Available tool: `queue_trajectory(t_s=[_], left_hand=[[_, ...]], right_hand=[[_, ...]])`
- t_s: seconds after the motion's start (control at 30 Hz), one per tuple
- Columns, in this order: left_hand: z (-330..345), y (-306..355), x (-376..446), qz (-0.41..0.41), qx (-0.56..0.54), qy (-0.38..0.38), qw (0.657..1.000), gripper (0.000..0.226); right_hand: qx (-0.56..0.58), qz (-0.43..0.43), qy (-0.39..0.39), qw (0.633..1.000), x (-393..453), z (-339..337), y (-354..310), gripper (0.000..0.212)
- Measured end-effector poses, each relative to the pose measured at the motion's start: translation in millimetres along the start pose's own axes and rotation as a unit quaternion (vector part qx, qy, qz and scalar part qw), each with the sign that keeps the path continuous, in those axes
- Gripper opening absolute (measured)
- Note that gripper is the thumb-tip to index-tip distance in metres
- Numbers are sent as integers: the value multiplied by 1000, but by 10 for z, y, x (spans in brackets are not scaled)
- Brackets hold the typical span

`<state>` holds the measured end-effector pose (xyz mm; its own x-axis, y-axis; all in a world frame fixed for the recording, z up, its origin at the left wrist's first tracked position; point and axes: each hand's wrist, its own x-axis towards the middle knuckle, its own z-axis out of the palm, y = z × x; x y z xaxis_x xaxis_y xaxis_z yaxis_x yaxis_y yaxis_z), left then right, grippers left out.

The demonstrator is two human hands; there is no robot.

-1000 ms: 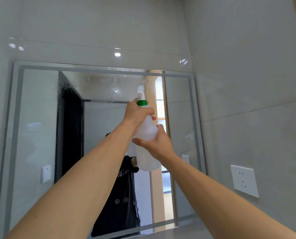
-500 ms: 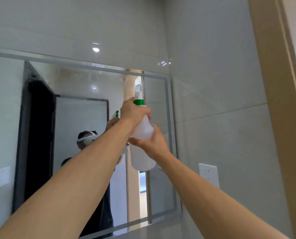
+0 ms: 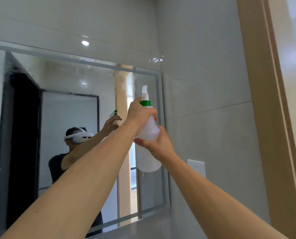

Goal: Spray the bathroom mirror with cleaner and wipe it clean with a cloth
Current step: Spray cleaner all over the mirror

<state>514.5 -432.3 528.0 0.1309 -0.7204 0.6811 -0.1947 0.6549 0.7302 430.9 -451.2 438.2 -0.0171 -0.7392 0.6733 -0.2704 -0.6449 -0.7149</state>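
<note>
A white translucent spray bottle with a green collar and white nozzle is held up in front of the mirror's upper right part. My left hand grips the bottle's neck just under the green collar. My right hand holds the bottle's body from the right side. The nozzle points at the mirror near its right edge. Fine spray mist and droplets cover the glass along the top and around the nozzle. No cloth is in view.
Glossy grey wall tiles surround the mirror. A white wall socket sits to the right of the mirror, behind my right forearm. A beige door frame runs down the right side. The mirror reflects a person and a dark doorway.
The view has shifted right and closer to the mirror's right edge. Both hands keep their hold on the bottle, which now sits nearer the mirror's right frame. More mist shows near the nozzle.
</note>
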Motion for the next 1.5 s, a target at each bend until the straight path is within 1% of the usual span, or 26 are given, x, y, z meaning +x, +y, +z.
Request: queue_trajectory(t_s=[0.1, 0.23, 0.33, 0.4, 0.53, 0.63, 0.7, 0.73, 0.83, 0.87, 1.0, 1.1, 1.17, 1.33, 1.5], left_hand=[[67, -68, -19, -6, 16, 9, 1000, 48], [123, -182, -62, -16, 47, 25, 998, 37], [134, -289, -102, -23, 50, 32, 998, 38], [121, -381, -123, -38, 38, 25, 998, 40], [57, -590, -204, -65, 16, -13, 998, 40], [28, -720, -313, -70, 31, -20, 997, 48], [29, -804, -374, -72, 53, -7, 996, 55], [32, -853, -384, -73, 58, 1, 996, 55], [39, -931, -428, -77, 71, 21, 994, 39], [41, -968, -430, -77, 74, 21, 994, 38], [63, -1034, -493, -79, 79, 26, 993, 48], [93, -1080, -520, -85, 73, 30, 993, 47], [104, -1123, -532, -84, 73, 23, 993, 48], [139, -1230, -614, -95, 74, -3, 993, 61], [200, -1475, -767, -98, 79, 19, 992, 51]], right_hand=[[6, 11, -10, 1000, -33, -30, 74, 69], [-2, 21, -8, 1000, -66, -8, 202, 69], [-2, 35, -8, 999, -102, 39, 303, 70], [4, 41, -16, 999, -146, 69, 369, 70], [1, 55, -19, 998, -251, 170, 529, 74], [-10, 73, -23, 997, -335, 244, 634, 77], [-14, 80, -30, 996, -391, 280, 693, 78], [-14, 83, -34, 996, -417, 289, 717, 78], [-7, 90, -46, 995, -481, 284, 769, 75], [-6, 92, -50, 995, -498, 281, 782, 75], [-12, 96, -53, 994, -549, 290, 844, 78], [-14, 102, -50, 993, -577, 302, 901, 79], [-18, 105, -51, 993, -605, 301, 928, 79], [-18, 119, -57, 991, -702, 271, 1015, 80], [-4, 144, -73, 987, -886, 231, 1205, 74]])
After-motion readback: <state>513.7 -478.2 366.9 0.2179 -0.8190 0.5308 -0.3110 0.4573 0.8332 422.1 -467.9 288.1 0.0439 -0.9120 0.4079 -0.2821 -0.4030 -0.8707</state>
